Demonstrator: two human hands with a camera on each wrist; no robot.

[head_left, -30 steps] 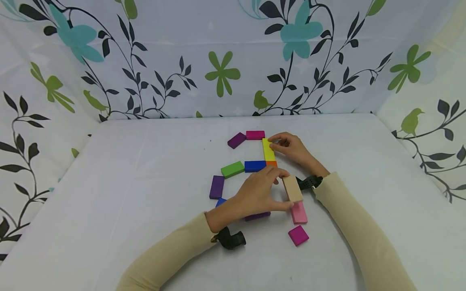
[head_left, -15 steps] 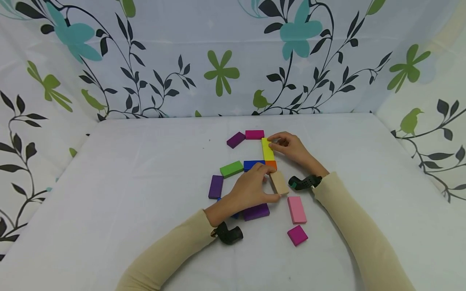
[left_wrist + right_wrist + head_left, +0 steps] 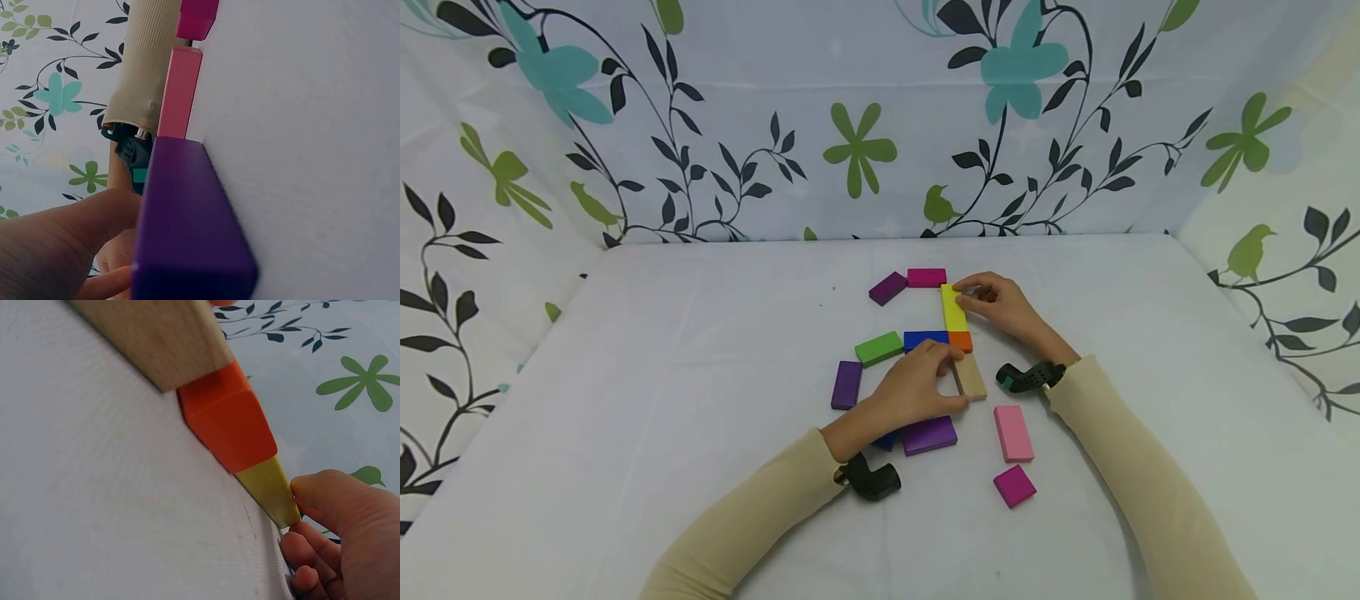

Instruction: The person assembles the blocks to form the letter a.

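Observation:
My left hand (image 3: 910,387) holds a plain wooden block (image 3: 972,379) between thumb and fingers. The block's far end meets a small orange block (image 3: 961,341). A yellow block (image 3: 953,315) runs on from the orange one. My right hand (image 3: 1000,307) is at the yellow block's right side; in the right wrist view its thumb and forefinger grip the block's edge. A blue block (image 3: 916,337) abuts the orange one on the left, partly behind my left fingers. Below the left hand lies a purple block (image 3: 929,436), large in the left wrist view.
A pink block (image 3: 1013,433) and a magenta square block (image 3: 1015,486) lie nearer on the right. Green (image 3: 879,349) and purple (image 3: 847,385) blocks curve down the left. A dark blue block (image 3: 886,442) is partly hidden by the left wrist. Magenta (image 3: 927,277) and plum (image 3: 887,288) blocks lie farthest.
My left hand has brought the wooden block left from above the pink block to the orange block's near end. The right hand has stayed at the yellow block.

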